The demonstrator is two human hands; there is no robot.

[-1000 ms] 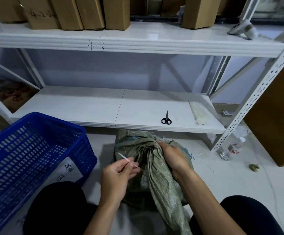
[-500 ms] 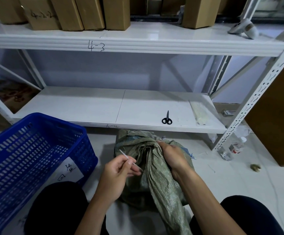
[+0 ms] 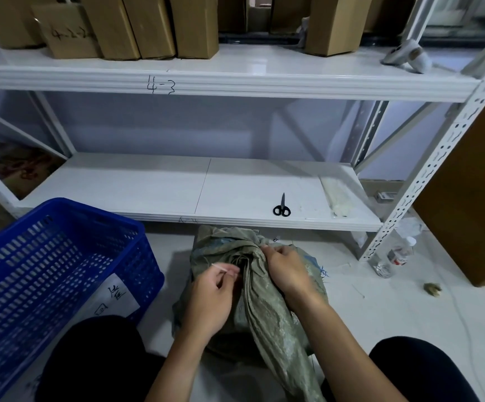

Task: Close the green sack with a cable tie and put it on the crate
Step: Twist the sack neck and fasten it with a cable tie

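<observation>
A green woven sack [image 3: 267, 320] lies on the floor between my knees, its neck gathered into a bunch. My right hand [image 3: 289, 272] grips that bunched neck from the right. My left hand [image 3: 209, 297] pinches a thin white cable tie [image 3: 221, 267] against the left side of the neck; only the tie's free end shows. A blue slotted plastic crate [image 3: 47, 274] stands on the floor to the left of the sack.
Black scissors [image 3: 281, 207] and a bag of white cable ties [image 3: 335, 198] lie on the low white shelf [image 3: 148, 187] behind the sack. Cardboard boxes fill the upper shelf. An empty plastic bottle [image 3: 392, 256] lies by the rack's right post [image 3: 427, 175].
My left hand has moved the cable tie a little closer to the sack's neck. My right hand keeps its grip on the neck.
</observation>
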